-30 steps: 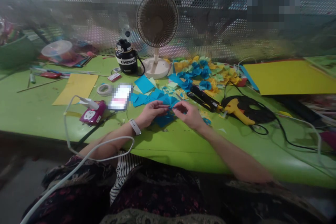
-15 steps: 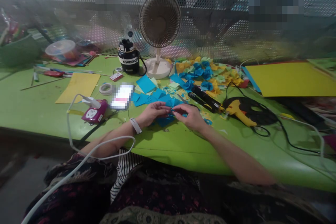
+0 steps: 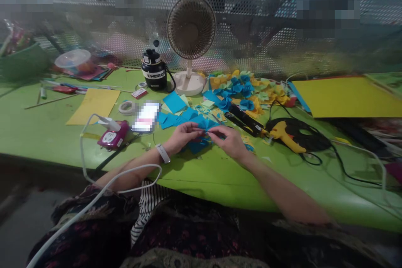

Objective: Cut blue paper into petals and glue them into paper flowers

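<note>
Blue folded paper (image 3: 206,123) pinched, as far as the blur shows, in the fingertips of the left hand (image 3: 182,137) and the right hand (image 3: 231,142), close together over the green table (image 3: 201,176), in front of the fan (image 3: 191,27).

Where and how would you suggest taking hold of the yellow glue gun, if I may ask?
Probably by its handle, with the right hand once it lets go of the blue paper, coming from the near right: the yellow glue gun lies on its side, handle slanting that way, front end facing left.
</note>
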`<state>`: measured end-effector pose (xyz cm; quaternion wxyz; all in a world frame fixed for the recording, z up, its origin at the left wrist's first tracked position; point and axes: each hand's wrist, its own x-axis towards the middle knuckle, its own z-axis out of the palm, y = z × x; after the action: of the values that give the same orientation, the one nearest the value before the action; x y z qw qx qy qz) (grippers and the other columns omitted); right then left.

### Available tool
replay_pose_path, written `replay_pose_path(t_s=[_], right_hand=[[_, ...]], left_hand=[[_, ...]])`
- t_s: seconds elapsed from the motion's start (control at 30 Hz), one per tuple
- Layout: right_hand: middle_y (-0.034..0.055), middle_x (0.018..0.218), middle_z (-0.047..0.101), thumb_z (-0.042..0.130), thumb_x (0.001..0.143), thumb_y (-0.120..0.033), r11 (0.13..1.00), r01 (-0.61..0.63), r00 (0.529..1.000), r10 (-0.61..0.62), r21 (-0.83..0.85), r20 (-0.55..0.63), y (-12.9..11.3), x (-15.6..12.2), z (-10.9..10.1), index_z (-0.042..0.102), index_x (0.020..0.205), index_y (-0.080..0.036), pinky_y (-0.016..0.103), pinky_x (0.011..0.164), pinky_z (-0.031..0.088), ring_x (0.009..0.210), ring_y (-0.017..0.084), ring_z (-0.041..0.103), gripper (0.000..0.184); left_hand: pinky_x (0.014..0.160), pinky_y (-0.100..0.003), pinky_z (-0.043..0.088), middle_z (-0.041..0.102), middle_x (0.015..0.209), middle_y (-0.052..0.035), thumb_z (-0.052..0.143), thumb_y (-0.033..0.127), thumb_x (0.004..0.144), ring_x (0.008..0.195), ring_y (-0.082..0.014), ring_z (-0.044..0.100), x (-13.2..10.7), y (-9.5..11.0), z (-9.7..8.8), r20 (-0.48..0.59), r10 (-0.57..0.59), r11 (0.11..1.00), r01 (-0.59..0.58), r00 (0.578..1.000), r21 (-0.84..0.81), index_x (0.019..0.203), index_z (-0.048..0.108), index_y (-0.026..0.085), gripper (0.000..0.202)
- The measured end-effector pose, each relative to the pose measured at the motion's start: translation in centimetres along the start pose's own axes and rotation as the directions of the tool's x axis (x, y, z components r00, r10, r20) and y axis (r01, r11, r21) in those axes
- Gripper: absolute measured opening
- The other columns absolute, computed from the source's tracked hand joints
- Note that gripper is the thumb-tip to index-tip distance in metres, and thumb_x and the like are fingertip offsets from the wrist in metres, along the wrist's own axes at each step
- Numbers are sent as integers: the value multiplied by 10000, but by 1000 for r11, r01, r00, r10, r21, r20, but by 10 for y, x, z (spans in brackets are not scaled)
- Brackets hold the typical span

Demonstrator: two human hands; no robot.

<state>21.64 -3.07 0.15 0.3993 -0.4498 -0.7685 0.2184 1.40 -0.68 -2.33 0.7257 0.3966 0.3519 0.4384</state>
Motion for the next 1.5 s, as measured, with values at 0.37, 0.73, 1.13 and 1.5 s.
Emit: replay_pose_path(t_s=[0.37, 0.73, 1.13, 1.5], right_hand=[[30, 760, 742, 633, 880, -304, 994, 8, 988, -24, -107, -152, -7, -1, -2, 726, 799, -217, 298, 631, 530, 628, 164, 653, 151], [21, 702, 700, 591, 910, -247, 923, 154, 972, -206, -353, -113, -3, -5, 1, 693, 781, -204, 265, 581, 453, 575, 133, 596, 170], [27, 738, 719, 580, 909, -249, 919, 118, 981, -167, -376, -99, -2, -5, 2, 685, 783, -208, 272, 599, 443, 588, 138, 603, 169], [40, 777, 743, 565, 900, -234, 917, 104, 987, -143, -386, -72, -1, -7, 3, 693, 803, -208, 271, 600, 455, 621, 150, 633, 163]], left_hand=[[710, -296, 608, 781, 837, -78, 773, 452, 760, 767, -193, 747, -2, -14, 0, 32, 323, 868, -310, 946, 389, 914, 744, 130, 359], [615, -233, 536, 785, 829, -55, 631, 305, 911, 664, -144, 697, -12, -3, 2, 290, 593, 339, -560, 751, 756, 894, 781, 177, 199], [656, -225, 550, 791, 883, -60, 613, 267, 926, 719, -154, 729, -14, -5, 0, 361, 599, 230, -586, 715, 777, 920, 773, 185, 180], [666, -219, 535, 783, 874, -65, 574, 299, 947, 706, -144, 705, -15, -4, -1, 394, 528, 148, -538, 752, 830, 936, 769, 196, 222]])
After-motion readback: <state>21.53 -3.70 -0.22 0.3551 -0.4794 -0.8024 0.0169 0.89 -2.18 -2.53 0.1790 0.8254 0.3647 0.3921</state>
